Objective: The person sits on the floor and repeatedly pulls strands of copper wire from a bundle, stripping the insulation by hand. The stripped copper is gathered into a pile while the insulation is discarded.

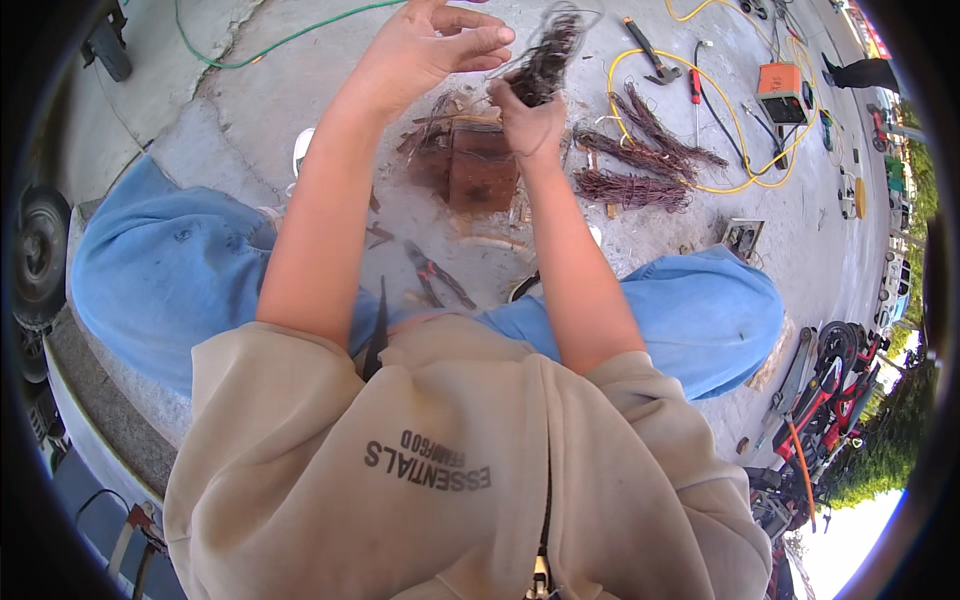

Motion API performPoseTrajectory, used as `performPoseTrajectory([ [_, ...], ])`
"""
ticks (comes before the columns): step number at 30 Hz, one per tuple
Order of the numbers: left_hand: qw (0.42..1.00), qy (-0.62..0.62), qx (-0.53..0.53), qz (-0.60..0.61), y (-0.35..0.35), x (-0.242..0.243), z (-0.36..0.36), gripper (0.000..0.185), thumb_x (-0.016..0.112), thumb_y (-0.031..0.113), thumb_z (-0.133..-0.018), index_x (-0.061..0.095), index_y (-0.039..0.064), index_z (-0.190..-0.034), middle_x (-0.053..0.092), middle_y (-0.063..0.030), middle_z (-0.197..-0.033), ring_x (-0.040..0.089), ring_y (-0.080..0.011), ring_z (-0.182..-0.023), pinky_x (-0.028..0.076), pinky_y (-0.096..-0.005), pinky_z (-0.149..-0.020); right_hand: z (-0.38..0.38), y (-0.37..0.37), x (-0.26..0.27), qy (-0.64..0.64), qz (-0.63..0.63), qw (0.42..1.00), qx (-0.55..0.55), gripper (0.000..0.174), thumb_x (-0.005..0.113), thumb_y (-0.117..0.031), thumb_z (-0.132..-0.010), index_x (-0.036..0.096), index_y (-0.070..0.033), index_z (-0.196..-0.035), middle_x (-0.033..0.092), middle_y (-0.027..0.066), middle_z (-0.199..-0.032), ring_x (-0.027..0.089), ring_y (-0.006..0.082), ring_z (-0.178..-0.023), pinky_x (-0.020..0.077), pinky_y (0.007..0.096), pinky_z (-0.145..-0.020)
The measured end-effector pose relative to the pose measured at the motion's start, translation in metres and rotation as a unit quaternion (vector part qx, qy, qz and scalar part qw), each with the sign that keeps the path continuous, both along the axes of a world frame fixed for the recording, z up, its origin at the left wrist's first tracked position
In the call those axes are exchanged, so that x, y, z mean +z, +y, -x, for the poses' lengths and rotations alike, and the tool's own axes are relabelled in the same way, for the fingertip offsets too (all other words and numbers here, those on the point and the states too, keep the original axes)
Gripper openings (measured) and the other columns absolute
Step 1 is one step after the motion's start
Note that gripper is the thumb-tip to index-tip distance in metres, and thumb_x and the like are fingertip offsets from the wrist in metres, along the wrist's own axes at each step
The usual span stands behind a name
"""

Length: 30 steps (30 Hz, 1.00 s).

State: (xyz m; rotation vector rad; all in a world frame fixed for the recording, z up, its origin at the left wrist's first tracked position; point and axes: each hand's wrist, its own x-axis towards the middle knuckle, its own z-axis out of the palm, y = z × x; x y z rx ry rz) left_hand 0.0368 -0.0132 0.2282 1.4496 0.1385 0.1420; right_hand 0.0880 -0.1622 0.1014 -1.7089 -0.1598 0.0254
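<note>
My right hand (532,124) grips a tangled bundle of dark thin wire (553,64), whose loose loops blur at the top. To its left, my left hand (442,45) is raised with fingers partly spread and nothing visible in them. The top edge of the view cuts it off slightly. Below both hands stands a reddish-brown block (484,169), blurred, with wire strands and brown scraps around it. Pliers with red and black handles (436,276) lie on the concrete between my legs. Several bundles of reddish-brown wire (634,189) lie right of the block.
A claw hammer (651,52), a red-handled screwdriver (696,97) and a looped yellow hose (739,120) lie at the upper right. Beyond are an orange machine (781,91) and a person's leg (862,75). A green hose (285,37) crosses the upper left. Red-and-black two-wheelers (832,382) stand at the right.
</note>
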Motion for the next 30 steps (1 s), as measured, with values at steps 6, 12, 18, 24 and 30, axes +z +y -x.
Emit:
performPoseTrajectory([
  [6,0.962,0.095,-0.023,-0.255,-0.013,-0.121,-0.008,0.03,0.063,0.013,-0.09,0.058,0.001,-0.116,0.066,-0.0106,-0.105,0.066,-0.0197,-0.094,0.052,-0.0304,-0.082,-0.044,-0.082,-0.047,0.09,-0.174,0.957,-0.215,0.015,0.07,-0.002,-0.079,0.057,0.0,-0.086,0.058,0.006,-0.069,0.049,0.0121,-0.046,0.0404,0.0277,-0.04],
  [12,0.942,0.118,0.108,-0.297,-0.054,-0.166,0.017,0.015,0.055,0.004,-0.088,0.063,0.001,-0.1,0.067,-0.0107,-0.098,0.064,-0.0197,-0.093,0.05,-0.0303,-0.081,-0.02,-0.109,-0.115,0.213,-0.195,0.936,-0.201,0.012,0.067,-0.005,-0.084,0.055,-0.007,-0.087,0.055,0.003,-0.07,0.05,0.013,-0.052,0.0402,0.0288,-0.045],
  [18,0.915,0.37,0.147,0.069,-0.011,-0.28,0.024,0.022,0.044,0.011,-0.095,0.063,0.004,-0.1,0.065,-0.0095,-0.095,0.061,-0.0222,-0.099,0.049,-0.0364,-0.086,-0.006,-0.1,-0.162,0.33,-0.336,0.853,-0.226,0.012,0.058,-0.02,-0.095,0.058,-0.008,-0.091,0.054,0.0045,-0.073,0.053,0.0176,-0.067,0.0449,0.0302,-0.057],
  [24,0.922,0.34,-0.015,0.183,-0.014,-0.248,0.036,0.032,0.04,0.028,-0.1,0.061,0.005,-0.109,0.064,-0.009,-0.103,0.057,-0.0196,-0.104,0.044,-0.0312,-0.088,0.008,-0.068,-0.175,0.437,-0.343,0.807,-0.199,0.036,0.064,-0.04,-0.091,0.059,-0.006,-0.102,0.062,0.0104,-0.091,0.061,0.0256,-0.083,0.0536,0.0385,-0.074],
  [30,0.892,0.411,0.153,-0.111,0.008,-0.313,0.03,0.052,0.055,0.051,-0.091,0.068,0.001,-0.082,0.066,-0.0127,-0.077,0.06,-0.021,-0.071,0.045,-0.0354,-0.068,0.027,-0.061,-0.153,0.517,-0.29,0.801,-0.081,0.066,0.073,-0.051,-0.08,0.053,-0.004,-0.121,0.063,0.0134,-0.111,0.061,0.0306,-0.1,0.0511,0.042,-0.084],
])
